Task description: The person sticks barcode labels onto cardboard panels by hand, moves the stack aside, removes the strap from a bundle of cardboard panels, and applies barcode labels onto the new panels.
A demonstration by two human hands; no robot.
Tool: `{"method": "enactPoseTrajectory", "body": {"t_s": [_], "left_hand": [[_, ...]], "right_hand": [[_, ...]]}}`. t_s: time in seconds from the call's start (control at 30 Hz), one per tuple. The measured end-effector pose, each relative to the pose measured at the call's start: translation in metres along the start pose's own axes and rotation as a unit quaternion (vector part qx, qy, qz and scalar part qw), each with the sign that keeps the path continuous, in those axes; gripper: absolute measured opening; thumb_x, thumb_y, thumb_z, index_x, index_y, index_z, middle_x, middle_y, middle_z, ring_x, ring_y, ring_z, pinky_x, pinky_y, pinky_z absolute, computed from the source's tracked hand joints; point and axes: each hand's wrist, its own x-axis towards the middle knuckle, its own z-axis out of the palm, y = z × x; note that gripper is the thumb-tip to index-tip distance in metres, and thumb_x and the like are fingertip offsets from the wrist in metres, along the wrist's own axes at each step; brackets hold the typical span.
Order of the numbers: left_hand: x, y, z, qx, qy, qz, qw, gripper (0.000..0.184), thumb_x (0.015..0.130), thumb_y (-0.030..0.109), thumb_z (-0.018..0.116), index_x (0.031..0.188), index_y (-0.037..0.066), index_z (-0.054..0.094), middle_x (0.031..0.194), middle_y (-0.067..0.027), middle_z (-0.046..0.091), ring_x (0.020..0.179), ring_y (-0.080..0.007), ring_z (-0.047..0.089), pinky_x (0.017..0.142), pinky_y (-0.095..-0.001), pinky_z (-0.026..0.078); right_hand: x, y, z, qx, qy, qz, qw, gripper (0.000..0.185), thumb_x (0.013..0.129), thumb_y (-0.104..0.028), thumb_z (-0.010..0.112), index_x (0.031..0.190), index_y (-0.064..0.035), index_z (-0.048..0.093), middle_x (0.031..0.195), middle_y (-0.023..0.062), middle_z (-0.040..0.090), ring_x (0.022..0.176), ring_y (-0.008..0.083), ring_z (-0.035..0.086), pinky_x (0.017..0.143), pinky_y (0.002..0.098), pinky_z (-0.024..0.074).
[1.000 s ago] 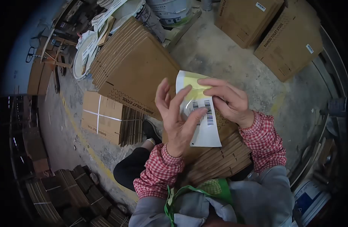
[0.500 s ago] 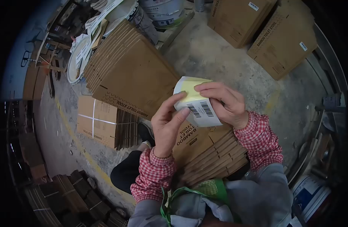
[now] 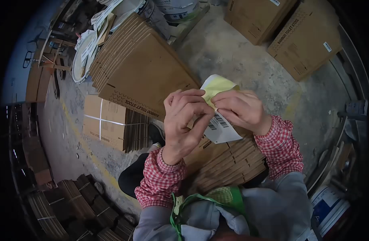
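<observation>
A strip of white barcode labels [image 3: 224, 127] with a yellowish backing is held up in front of me, bent over between my hands. My right hand [image 3: 242, 110] pinches it from the right, thumb and fingers closed on the bend. My left hand [image 3: 187, 120] is curled, its thumb and forefinger meeting at the strip's left edge. The fingers partly hide the printed side. Below the strip, a stack of flattened cardboard cartons [image 3: 232, 160] lies across my lap.
A leaning row of flat "Bamboo Toilet Stool" cartons [image 3: 148, 72] stands ahead left, beside a strapped bundle [image 3: 106, 124]. More cartons [image 3: 307, 44] stand at the far right. Tied cardboard bundles [image 3: 74, 201] lie at lower left, and a bucket [image 3: 331, 211] stands at lower right.
My left hand has turned and curled, its fingers now pinched at the strip's edge. The strip is bent more sharply, its yellowish backing raised. My right hand has moved slightly right and down.
</observation>
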Motion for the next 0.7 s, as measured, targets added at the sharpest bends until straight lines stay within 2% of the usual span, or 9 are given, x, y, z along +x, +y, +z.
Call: {"method": "enactPoseTrajectory", "body": {"t_s": [0.1,0.2,0.3,0.33,0.4,0.43,0.6,0.67,0.7], "left_hand": [[-0.004,-0.003,0.005,0.021,0.005,0.01,1.0,0.02,0.068,-0.001,0.07,0.084,0.005,0.06,0.091,-0.0079,0.06,0.098,-0.0252,0.059,0.088,-0.0387,0.037],[-0.01,-0.005,0.015,-0.081,0.096,-0.049,0.991,0.022,0.069,0.0,0.071,0.088,0.005,0.061,0.098,-0.0109,0.059,0.092,-0.027,0.057,0.084,-0.0358,0.04],[-0.007,-0.001,0.011,-0.014,0.053,-0.066,0.996,0.025,0.069,0.002,0.073,0.092,0.005,0.064,0.096,-0.0102,0.06,0.09,-0.0261,0.057,0.082,-0.0355,0.041],[-0.008,-0.009,0.011,0.01,0.042,-0.01,0.999,0.028,0.067,0.003,0.075,0.093,0.006,0.065,0.093,-0.0094,0.06,0.091,-0.0259,0.057,0.08,-0.0359,0.041],[-0.007,-0.008,0.01,0.02,0.044,0.002,0.999,0.027,0.066,0.002,0.075,0.091,0.006,0.065,0.092,-0.009,0.06,0.091,-0.0261,0.057,0.079,-0.0361,0.041],[-0.006,-0.008,0.011,0.03,0.048,0.015,0.998,0.026,0.066,0.001,0.075,0.089,0.006,0.065,0.09,-0.0086,0.059,0.091,-0.0262,0.057,0.079,-0.0363,0.041],[-0.008,-0.009,0.012,-0.039,0.055,-0.011,0.998,0.024,0.065,-0.003,0.075,0.085,0.003,0.063,0.087,-0.01,0.055,0.091,-0.0289,0.058,0.077,-0.0373,0.045],[-0.01,-0.011,0.008,-0.017,0.059,0.013,0.998,0.023,0.066,-0.005,0.074,0.085,0.001,0.062,0.088,-0.0113,0.053,0.092,-0.0299,0.057,0.077,-0.0392,0.047],[-0.013,-0.013,0.008,-0.009,0.077,0.025,0.997,0.024,0.065,-0.005,0.073,0.085,0.001,0.062,0.09,-0.0115,0.052,0.093,-0.03,0.056,0.078,-0.0395,0.048]], "right_hand": [[0.002,0.002,0.005,0.025,0.011,0.017,0.999,0.021,0.07,-0.006,0.074,0.085,-0.005,0.06,0.083,0.0067,0.064,0.072,0.0232,0.064,0.061,0.033,0.0506],[0.002,0.003,0.007,0.032,0.023,0.029,0.999,0.02,0.07,-0.004,0.073,0.085,-0.0038,0.059,0.082,0.0075,0.064,0.072,0.0241,0.064,0.06,0.0324,0.0512],[0.002,0.004,0.007,0.043,0.019,0.034,0.998,0.019,0.071,-0.004,0.072,0.085,-0.0038,0.059,0.082,0.0075,0.064,0.072,0.0241,0.064,0.06,0.0321,0.0512],[0.002,0.003,0.008,0.042,0.023,0.031,0.998,0.019,0.071,-0.004,0.072,0.085,-0.004,0.058,0.083,0.0075,0.064,0.072,0.0241,0.064,0.06,0.0325,0.0512],[0.001,0.002,0.009,0.037,0.032,0.028,0.998,0.019,0.072,-0.004,0.072,0.084,-0.0043,0.058,0.083,0.0077,0.064,0.072,0.0242,0.064,0.06,0.0333,0.0512],[-0.002,0.006,0.01,0.064,0.014,0.043,0.997,0.018,0.07,-0.001,0.071,0.085,-0.0036,0.062,0.088,0.0088,0.067,0.075,0.0231,0.066,0.062,0.0302,0.0522],[0.001,0.004,0.009,0.075,0.02,0.061,0.995,0.016,0.072,-0.001,0.071,0.085,-0.0035,0.062,0.086,0.0085,0.066,0.075,0.0232,0.066,0.063,0.0305,0.0519],[0.004,0.005,0.009,0.168,-0.012,0.123,0.978,0.015,0.074,-0.001,0.07,0.087,-0.0035,0.063,0.086,0.0086,0.065,0.076,0.0235,0.065,0.066,0.0299,0.051],[0.0,0.013,0.014,0.194,-0.004,0.153,0.969,0.013,0.079,0.0,0.066,0.091,-0.0024,0.065,0.087,0.0086,0.065,0.077,0.02,0.064,0.068,0.0282,0.05]]}}
